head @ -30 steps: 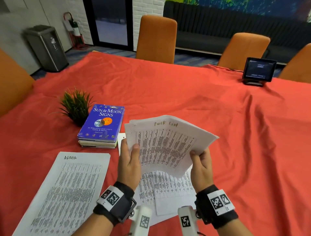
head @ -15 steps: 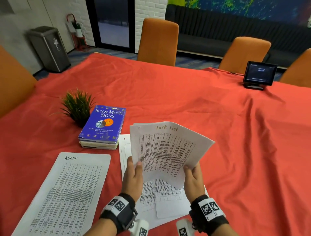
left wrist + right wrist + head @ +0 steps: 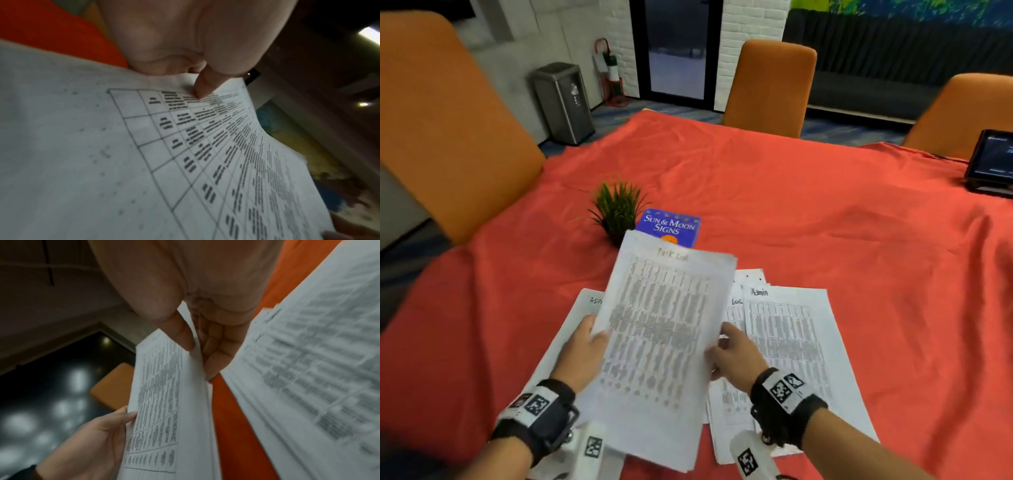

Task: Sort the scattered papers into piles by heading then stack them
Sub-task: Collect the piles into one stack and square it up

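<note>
I hold a bundle of printed sheets headed "Task List" (image 3: 664, 329) above the red table. My left hand (image 3: 585, 346) grips its left edge, thumb on the top page (image 3: 202, 90). My right hand (image 3: 732, 353) pinches the right edge between thumb and fingers (image 3: 185, 337). Under the bundle at the left lies an "Admin" sheet (image 3: 582, 308), mostly hidden. To the right a second "Admin" sheet (image 3: 791, 342) tops a loose heap of papers (image 3: 736, 301) whose other headings are largely covered.
A blue book "Sun & Moon Signs" (image 3: 671, 228) and a small potted plant (image 3: 616, 209) sit just beyond the papers. A tablet on a stand (image 3: 991, 161) is at the far right. Orange chairs (image 3: 770, 85) ring the red tablecloth (image 3: 825, 222).
The view has swung left. The bundle has moved left and now hangs over the left "Admin" sheet, turned more upright. Both hands still hold it.
</note>
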`<state>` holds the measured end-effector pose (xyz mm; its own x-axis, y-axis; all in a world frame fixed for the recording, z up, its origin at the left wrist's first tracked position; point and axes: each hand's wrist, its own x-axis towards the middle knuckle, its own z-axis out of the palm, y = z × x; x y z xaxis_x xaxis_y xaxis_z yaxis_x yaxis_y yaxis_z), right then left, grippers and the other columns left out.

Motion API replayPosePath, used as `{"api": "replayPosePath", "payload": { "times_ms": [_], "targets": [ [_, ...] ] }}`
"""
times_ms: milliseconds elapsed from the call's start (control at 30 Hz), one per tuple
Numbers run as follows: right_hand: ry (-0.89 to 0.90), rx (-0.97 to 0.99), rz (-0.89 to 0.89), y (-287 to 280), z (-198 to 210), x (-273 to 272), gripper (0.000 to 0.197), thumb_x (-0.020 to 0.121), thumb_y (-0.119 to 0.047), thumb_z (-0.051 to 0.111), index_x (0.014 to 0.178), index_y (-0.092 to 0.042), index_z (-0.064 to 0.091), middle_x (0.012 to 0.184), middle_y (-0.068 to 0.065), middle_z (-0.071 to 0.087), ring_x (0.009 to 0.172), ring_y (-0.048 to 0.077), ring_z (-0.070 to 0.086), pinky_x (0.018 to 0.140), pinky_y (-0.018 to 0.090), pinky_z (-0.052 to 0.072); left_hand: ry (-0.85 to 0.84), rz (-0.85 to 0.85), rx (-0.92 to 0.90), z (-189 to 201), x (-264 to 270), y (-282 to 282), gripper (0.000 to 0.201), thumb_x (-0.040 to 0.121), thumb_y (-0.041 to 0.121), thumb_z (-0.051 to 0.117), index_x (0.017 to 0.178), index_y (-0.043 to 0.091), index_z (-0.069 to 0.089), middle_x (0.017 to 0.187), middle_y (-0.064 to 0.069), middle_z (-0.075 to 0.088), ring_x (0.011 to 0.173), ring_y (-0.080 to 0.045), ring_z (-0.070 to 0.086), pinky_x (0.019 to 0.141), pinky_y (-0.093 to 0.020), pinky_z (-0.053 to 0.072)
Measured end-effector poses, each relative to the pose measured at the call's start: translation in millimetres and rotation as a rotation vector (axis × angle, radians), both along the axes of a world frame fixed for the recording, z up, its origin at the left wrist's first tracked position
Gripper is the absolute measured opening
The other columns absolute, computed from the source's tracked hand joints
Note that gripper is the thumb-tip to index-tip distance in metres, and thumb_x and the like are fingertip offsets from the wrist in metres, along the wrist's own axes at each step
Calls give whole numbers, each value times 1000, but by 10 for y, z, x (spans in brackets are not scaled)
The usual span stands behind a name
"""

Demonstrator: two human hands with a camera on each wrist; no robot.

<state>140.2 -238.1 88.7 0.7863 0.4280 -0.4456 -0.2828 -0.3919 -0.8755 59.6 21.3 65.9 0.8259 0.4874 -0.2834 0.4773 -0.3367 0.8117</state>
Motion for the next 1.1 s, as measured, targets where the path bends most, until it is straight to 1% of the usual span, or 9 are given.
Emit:
{"api": "replayPosePath", "payload": {
  "times_ms": [200, 333, 467, 533, 700, 767, 867, 1000, 1100],
  "targets": [
    [121, -117, 143, 828, -240, -118, 21, 84, 4, 49, 96, -10, 57, 70, -1, 62, 43, 7, 61, 44, 25, 55, 178, 127, 118, -267, -347, 658, 20, 90, 0, 44, 102, 11, 56, 96, -16, 67, 75, -29, 60, 63, -33, 46],
    [180, -269, 186, 1107, -382, -159, 16, 86, 0, 48, 80, -13, 55, 72, 6, 64, 53, 22, 64, 51, 31, 59, 230, 120, 159, -354, -416, 776, 25, 91, -1, 40, 105, 12, 55, 88, -10, 64, 64, -22, 55, 51, -26, 38],
    [185, -405, 239, 1201, -485, -218, 13, 83, -5, 52, 75, -15, 51, 94, 17, 72, 79, 33, 73, 72, 42, 62, 270, 88, 195, -466, -421, 854, 26, 91, 0, 39, 108, 10, 55, 91, -10, 63, 75, -29, 58, 59, -30, 40],
    [192, -424, 255, 1228, -562, -257, 12, 83, -6, 51, 75, -14, 54, 91, 15, 73, 76, 30, 73, 72, 42, 62, 282, 84, 214, -516, -437, 885, 26, 91, 0, 39, 109, 10, 55, 91, -10, 64, 78, -30, 59, 63, -31, 42],
    [189, -484, 196, 1270, -664, -311, 27, 79, -11, 50, 106, -8, 53, 91, 11, 72, 81, 30, 72, 76, 41, 60, 318, 121, 276, -610, -490, 928, 23, 91, 7, 44, 109, 16, 54, 91, -8, 66, 76, -30, 61, 66, -32, 48],
    [118, -519, 117, 1256, -583, -322, 37, 82, -12, 52, 117, -13, 40, 93, 4, 62, 84, 25, 64, 75, 32, 54, 335, 153, 331, -618, -509, 933, 25, 89, 14, 50, 113, 21, 54, 102, -10, 64, 89, -33, 61, 80, -37, 52],
    [62, -497, 73, 1211, -494, -345, 47, 86, -9, 50, 129, -14, 33, 100, 5, 60, 88, 23, 60, 75, 33, 52, 405, 162, 426, -625, -507, 909, 43, 89, 25, 55, 131, 23, 48, 125, -14, 50, 116, -36, 49, 102, -41, 41],
    [111, -383, 73, 1282, -502, -373, 71, 88, -15, 52, 148, -11, 15, 120, 8, 59, 89, 20, 55, 78, 29, 50, 389, 115, 336, -652, -444, 812, 45, 87, 19, 50, 132, 20, 47, 121, -13, 56, 106, -35, 57, 94, -41, 48],
    [173, -257, 29, 1387, -553, -389, 75, 85, -15, 57, 147, -9, 16, 115, 6, 59, 92, 20, 58, 88, 34, 54, 371, 107, 321, -645, -415, 786, 44, 85, 16, 49, 129, 21, 48, 115, -11, 60, 97, -34, 60, 88, -39, 50]
  ]
}}
